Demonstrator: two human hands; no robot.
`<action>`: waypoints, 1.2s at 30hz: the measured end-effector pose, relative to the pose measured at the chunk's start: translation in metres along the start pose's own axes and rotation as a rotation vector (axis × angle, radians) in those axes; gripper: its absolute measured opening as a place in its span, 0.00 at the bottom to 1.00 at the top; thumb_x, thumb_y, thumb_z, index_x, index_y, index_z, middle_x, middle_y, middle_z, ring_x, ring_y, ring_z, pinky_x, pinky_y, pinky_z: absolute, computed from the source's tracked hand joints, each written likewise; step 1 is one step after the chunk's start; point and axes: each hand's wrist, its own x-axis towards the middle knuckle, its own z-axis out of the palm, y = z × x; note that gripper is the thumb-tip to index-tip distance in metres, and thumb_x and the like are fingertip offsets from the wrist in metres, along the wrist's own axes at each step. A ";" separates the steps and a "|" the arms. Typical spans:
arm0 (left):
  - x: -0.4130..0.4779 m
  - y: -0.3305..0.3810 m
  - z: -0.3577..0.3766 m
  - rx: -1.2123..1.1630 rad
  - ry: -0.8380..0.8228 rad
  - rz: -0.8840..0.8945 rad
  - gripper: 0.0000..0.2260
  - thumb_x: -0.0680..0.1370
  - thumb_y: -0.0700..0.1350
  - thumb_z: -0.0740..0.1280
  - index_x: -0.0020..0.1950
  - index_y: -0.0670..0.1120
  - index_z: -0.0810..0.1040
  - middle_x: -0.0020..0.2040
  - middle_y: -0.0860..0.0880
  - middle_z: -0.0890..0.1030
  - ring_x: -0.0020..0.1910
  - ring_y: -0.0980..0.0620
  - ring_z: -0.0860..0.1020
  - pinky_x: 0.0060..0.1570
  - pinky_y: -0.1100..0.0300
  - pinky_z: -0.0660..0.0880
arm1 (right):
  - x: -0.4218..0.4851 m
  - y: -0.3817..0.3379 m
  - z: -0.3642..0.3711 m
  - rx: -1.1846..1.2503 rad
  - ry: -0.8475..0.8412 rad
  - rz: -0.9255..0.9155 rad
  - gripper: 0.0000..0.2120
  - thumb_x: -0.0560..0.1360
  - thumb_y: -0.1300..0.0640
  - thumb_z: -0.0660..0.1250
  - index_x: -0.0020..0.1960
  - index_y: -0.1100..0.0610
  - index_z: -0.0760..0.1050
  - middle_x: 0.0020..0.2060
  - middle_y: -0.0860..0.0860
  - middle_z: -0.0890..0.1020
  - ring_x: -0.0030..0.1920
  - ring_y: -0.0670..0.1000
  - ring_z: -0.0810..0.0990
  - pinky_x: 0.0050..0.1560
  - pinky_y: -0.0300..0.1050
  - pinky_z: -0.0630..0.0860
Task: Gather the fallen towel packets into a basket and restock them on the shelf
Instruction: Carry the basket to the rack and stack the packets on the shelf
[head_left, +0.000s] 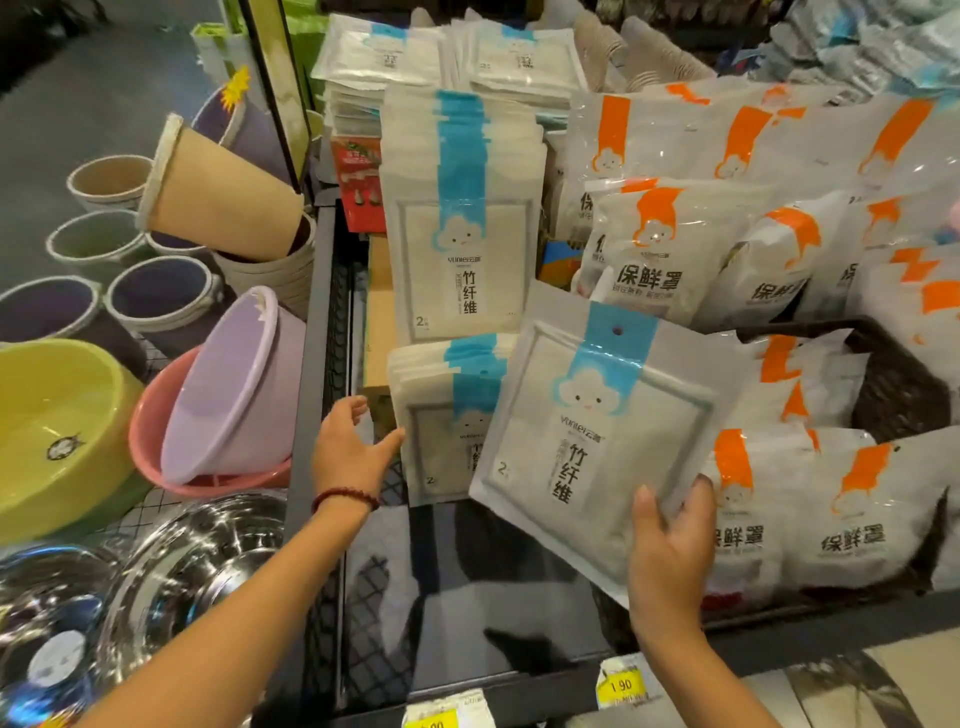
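- Packets first: we count one towel packet (608, 447) up in the air, blue stripe and a cloud face on it. The right hand (670, 551) grips its lower corner, thumb on the front, fingers curled behind.
- The left hand (350, 449) is open and loose and holds nothing, its thumb just touching the left edge of the front stack (447, 421).
- Same blue packets on the shelf (493, 571): we make it four lots. That's the front stack, a taller upright stack (462, 218) right behind it, and two flat piles (524, 62) at the back.
- One dark woven basket (893, 384) on the right, with orange-striped packets (789, 374) in it. We can't count those, too overlapped.
- Three plastic basins off to the left: yellow basin (57, 426), pink basin (150, 431), and a lilac basin (234, 384) tilted inside the pink one.
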 end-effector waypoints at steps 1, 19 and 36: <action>0.001 -0.004 -0.012 0.051 0.046 0.036 0.25 0.68 0.47 0.77 0.61 0.44 0.73 0.56 0.49 0.76 0.56 0.48 0.74 0.54 0.56 0.71 | 0.000 0.004 0.007 -0.002 -0.061 0.020 0.17 0.78 0.66 0.61 0.65 0.57 0.68 0.56 0.47 0.76 0.49 0.29 0.75 0.45 0.21 0.70; -0.016 -0.057 -0.035 0.438 -0.019 -0.294 0.12 0.76 0.45 0.66 0.49 0.42 0.64 0.47 0.36 0.78 0.44 0.36 0.78 0.36 0.54 0.67 | 0.027 0.099 0.117 -0.525 -0.188 0.301 0.19 0.78 0.57 0.64 0.66 0.65 0.69 0.65 0.62 0.70 0.64 0.61 0.70 0.63 0.51 0.68; -0.018 -0.053 -0.034 0.441 -0.004 -0.287 0.10 0.77 0.43 0.64 0.49 0.42 0.63 0.41 0.40 0.75 0.36 0.44 0.72 0.34 0.54 0.68 | 0.003 0.096 0.155 0.272 -0.278 1.151 0.28 0.73 0.60 0.71 0.69 0.59 0.62 0.66 0.62 0.71 0.66 0.60 0.71 0.67 0.51 0.69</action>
